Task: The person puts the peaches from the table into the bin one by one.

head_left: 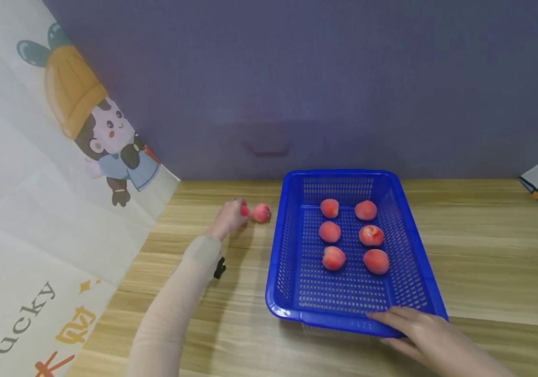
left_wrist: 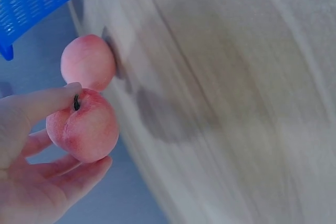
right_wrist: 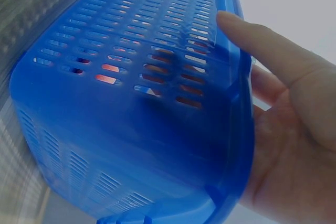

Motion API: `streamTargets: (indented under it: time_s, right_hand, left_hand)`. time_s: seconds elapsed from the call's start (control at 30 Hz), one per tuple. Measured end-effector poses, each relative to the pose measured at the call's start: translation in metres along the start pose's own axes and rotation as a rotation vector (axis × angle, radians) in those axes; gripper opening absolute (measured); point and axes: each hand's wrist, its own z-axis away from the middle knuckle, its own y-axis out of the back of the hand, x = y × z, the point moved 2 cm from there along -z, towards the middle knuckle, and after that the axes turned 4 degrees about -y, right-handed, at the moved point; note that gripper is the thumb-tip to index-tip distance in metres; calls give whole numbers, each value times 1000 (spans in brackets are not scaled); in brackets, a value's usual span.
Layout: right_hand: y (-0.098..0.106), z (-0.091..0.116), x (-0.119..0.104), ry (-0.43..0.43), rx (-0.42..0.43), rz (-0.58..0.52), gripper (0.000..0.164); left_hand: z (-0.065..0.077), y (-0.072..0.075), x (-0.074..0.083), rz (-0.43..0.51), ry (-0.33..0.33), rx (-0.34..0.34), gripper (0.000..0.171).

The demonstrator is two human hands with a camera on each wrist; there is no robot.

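Observation:
My left hand [head_left: 231,217] pinches a pink peach [left_wrist: 86,129] between thumb and fingers, left of the basket. A second peach [head_left: 261,213] lies on the table right beside the held one; in the left wrist view it shows just behind it. The blue perforated plastic basket [head_left: 274,262] stands at the middle of the table. Inside it sit several peaches [head_left: 330,232] in two rough columns, one with a pale scarred patch. My right hand [head_left: 415,331] grips the basket's near rim toward its right corner, with the thumb on one side and the fingers on the other.
Wood-grain table [head_left: 481,251] surface extends on both sides of the basket. A dark grey-blue panel [head_left: 368,89] stands behind the table's far edge. At the left hangs a white curtain [head_left: 23,157] with a cartoon figure and lettering.

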Motion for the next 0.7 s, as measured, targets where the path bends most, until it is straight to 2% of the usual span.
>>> streamTargets:
  time_s: [0.27, 0.5, 0.7]
  right_hand:
    - [1, 0, -1, -35, -50, -29, 32]
    - [1, 0, 0, -17, -32, -23, 31]
    - [0, 1, 1, -46, -58, -30, 31]
  left_hand:
    - [1, 14, 9, -9, -18, -1, 43]
    - [3, 29, 21, -25, -98, 25, 39]
    - [3, 39, 35, -22, -147, 26, 39]
